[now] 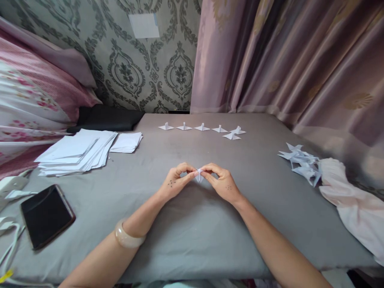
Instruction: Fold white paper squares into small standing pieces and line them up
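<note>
Between both hands, over the middle of the grey cloth surface (192, 248), is a small folded white paper piece (199, 177). My left hand (179, 180) pinches its left side between thumb and fingers. From the right, my right hand (221, 180) pinches the other side in the same way. The paper's lower part points down toward me, and its upper edges are hidden by fingertips. Farther back stands a row of several folded paper cranes (202, 127) with spread wings. Another paper crane (231, 136) sits just in front of the row's right end.
Stacked white paper sheets (75, 154) and a smaller paper stack (127, 142) lie at left, before a black flat case (109, 118). Nearer me are a dark phone (47, 216) and white cables (12, 244). Several paper cranes (303, 164) are heaped at right beside pale cloth (345, 196).
</note>
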The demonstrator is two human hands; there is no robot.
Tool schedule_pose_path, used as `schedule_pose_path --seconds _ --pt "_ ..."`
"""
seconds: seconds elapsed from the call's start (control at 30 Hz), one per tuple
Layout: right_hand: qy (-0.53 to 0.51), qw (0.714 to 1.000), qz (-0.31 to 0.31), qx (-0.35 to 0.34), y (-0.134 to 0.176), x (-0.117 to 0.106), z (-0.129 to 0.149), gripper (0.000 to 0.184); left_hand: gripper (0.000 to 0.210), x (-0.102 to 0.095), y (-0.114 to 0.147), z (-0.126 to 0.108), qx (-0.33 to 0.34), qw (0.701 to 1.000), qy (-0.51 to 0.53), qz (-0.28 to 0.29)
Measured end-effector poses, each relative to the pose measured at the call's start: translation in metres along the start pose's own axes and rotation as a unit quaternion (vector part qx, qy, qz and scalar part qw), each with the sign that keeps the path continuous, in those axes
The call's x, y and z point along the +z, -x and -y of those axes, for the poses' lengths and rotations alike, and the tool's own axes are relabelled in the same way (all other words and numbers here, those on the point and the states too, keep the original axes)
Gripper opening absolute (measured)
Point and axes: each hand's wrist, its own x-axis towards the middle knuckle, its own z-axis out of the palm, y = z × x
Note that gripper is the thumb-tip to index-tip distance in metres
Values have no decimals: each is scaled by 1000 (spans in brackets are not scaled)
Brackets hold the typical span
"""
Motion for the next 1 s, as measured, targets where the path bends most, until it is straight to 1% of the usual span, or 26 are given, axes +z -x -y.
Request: schedule_pose_path --seconds 0.1,0.2,0.3,0.37,0.47,0.53,0.63,0.7,0.77,0.87,1.0 --pt "-35 999 27 24 0 -2 1 16 18 1 0 -1 -4 1000 19 -1" --pt "-63 996 47 48 0 -2 0 18 18 4 -1 0 -16 996 84 -12" --pt "-82 994 50 60 -1 0 -1 20 29 7 0 1 -62 980 190 3" --pt "-99 992 31 73 -1 2 -2 20 34 9 0 0 -97 968 231 12" --pt "-131 986 -24 103 -1 6 -4 21 27 12 -1 0 -137 962 237 -12" --pt "-148 980 -47 122 -2 8 -5 25 24 13 -2 0 -147 959 241 -33" --pt "-173 975 -44 132 -2 12 -4 31 24 14 -2 1 -154 952 258 -51" --pt "-177 976 -45 122 -2 16 -4 37 24 15 -2 2 -152 951 263 -61" --pt "-162 979 -62 109 -1 21 -3 43 24 16 -1 4 -148 951 265 -64" --pt "-148 980 -76 107 -1 24 -3 39 24 17 -1 5 -141 952 262 -68" --pt "-157 976 -62 138 0 18 -3 38 24 15 1 5 -131 959 244 -55"
